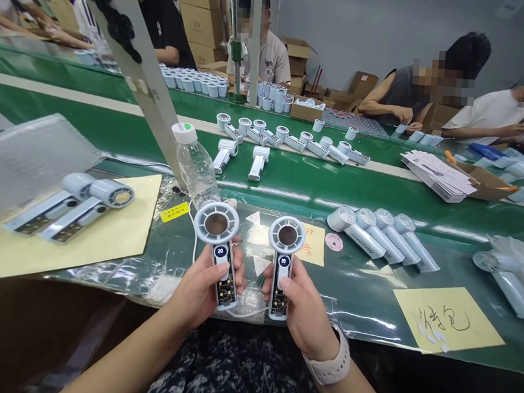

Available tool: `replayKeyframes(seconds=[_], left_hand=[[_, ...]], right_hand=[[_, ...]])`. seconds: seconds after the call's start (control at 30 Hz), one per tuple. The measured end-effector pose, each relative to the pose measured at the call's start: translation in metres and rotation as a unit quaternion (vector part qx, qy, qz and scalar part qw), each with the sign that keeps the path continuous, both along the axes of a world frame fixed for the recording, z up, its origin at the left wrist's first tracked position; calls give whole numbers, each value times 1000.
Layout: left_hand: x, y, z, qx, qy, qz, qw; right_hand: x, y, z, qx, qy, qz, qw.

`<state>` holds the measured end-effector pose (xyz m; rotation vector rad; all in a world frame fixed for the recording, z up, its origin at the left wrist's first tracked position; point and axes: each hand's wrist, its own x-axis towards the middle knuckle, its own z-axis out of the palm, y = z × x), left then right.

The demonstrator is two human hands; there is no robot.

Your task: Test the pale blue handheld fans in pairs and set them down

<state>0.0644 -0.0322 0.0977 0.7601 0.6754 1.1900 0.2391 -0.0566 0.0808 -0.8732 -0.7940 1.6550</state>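
My left hand point(202, 288) grips the handle of a white handheld fan point(219, 247), held upright with its round head up; its small screen shows a number and its lower circuit board is bare. My right hand point(302, 304) grips a second fan of the same kind point(283, 261), side by side with the first, screen lit and board exposed too. Both thumbs rest on the handles near the screens. A pale watch sits on my right wrist. Both fans hover over the near edge of the green bench point(372, 288).
Two fans point(77, 204) lie on yellow paper at left beside a grey foam sheet. A water bottle point(195, 165) stands behind my hands. Several fans point(382, 235) lie at right, a written yellow note point(446, 320) near them. More fans lie across the belt, where several people work.
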Motion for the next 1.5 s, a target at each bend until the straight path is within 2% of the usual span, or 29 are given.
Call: replayKeyframes(seconds=[0.1,0.2,0.33,0.43,0.6,0.73,0.9,1.0,1.07,1.17,1.27,1.37,1.5], left_hand=[[-1,-1,-2,-16,7,6,1000],[-6,-4,-2,10,-10,-53,999],[-11,-5,-1,71,49,-97,992],[-12,-2,-2,79,65,-86,991],[-12,2,-4,71,33,-70,994],[-13,2,-1,90,36,-67,993],[-15,-1,5,118,90,-82,986],[-15,-2,4,130,130,-52,982],[-13,-2,2,123,163,-22,979],[-9,-1,-1,55,188,-19,981],[-6,-1,-3,-1,157,-45,987],[-5,-2,-3,-5,115,-57,992],[-5,-7,5,-13,80,-79,994]], right_hand=[[-2,-1,0,-14,6,5,1000],[-2,-2,5,-7,28,34,999],[-1,0,12,30,22,49,998],[-2,2,11,27,44,39,998],[-3,2,7,28,83,47,995],[-2,1,11,31,52,49,997],[-1,0,14,52,30,59,996],[-2,1,10,53,-4,45,998],[-2,2,6,36,-33,7,999],[-1,3,1,-9,-18,-39,999],[4,5,-1,-57,48,-11,997],[7,6,1,-101,108,12,989],[6,1,9,-64,137,41,988]])
